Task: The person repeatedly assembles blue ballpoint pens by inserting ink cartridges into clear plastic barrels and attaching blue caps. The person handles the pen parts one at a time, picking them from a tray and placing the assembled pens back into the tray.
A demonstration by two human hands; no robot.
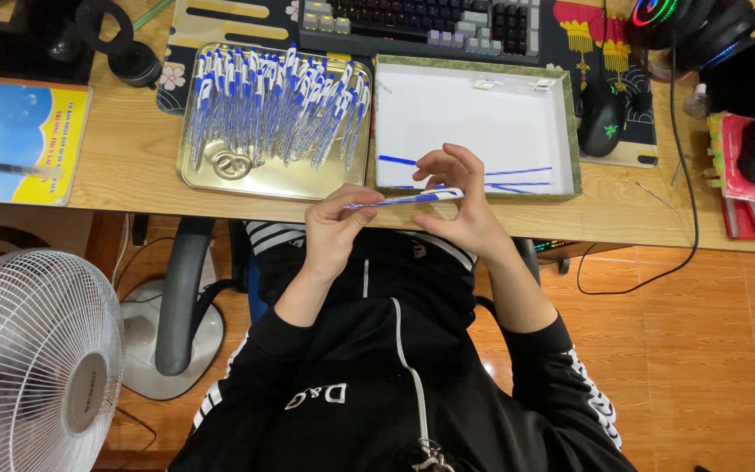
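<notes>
Both hands are meeting just below the centre of the frame, over the person's lap and just in front of the bench [133,166] edge, and together they are holding 1 blue-and-white pen [408,199] lying nearly level between them. The left hand [335,229] is closing its thumb and fingers around the pen's left end, where the thin tip is pointing toward the left of the frame, while the right hand [460,197] is pinching the other end with its fingertips, the remaining fingers curling loosely above it. Judging by this 2-handed grip, the step in hand looks like fitting or twisting the pen's parts together, though the joint itself is too small to make out. In the upper left of the frame a shiny metal tray [220,179] is sitting on the bench, holding a dense row of matching pens [277,105], and to its right, in the upper centre, a shallow white box [465,109] with a green rim is holding only a few thin blue pieces [517,172] along its near edge. A next move would call for a steady pinch at both ends and a straight line along the barrel, since the piece is slim and slippery-looking.
</notes>
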